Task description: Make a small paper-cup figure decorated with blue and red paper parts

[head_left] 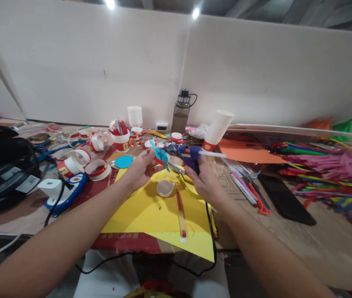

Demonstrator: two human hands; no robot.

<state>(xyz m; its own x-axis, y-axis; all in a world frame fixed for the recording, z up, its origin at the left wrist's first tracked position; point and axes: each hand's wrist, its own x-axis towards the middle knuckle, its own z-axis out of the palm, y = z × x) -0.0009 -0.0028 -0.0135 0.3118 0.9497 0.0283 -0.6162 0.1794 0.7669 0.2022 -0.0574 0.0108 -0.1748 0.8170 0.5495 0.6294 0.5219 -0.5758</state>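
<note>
My left hand (pixel 142 167) pinches a small red cup piece with blue paper strips (pixel 161 156) on it. In my right hand (pixel 206 179) is a blue hot glue gun (pixel 191 153), its nozzle pointing left toward that piece. A pale glue stick (pixel 216 154) sticks out of the gun's back. Beneath both hands lie yellow sheets (pixel 138 217). On them rest a small round cup base (pixel 165 188), a red pen (pixel 180 213) and yellow-handled scissors (pixel 190 185), partly hidden by my right hand. Whether the nozzle touches the piece I cannot tell.
Cut cup rings (pixel 97 169) and a blue power strip (pixel 70 194) lie left. A blue disc (pixel 123 162), a bottle (pixel 181 114) and stacked paper cups (pixel 219 128) stand farther back. Right are a phone (pixel 286 198) and pipe cleaners (pixel 327 165). The gun's cord (pixel 212 236) hangs over the front edge.
</note>
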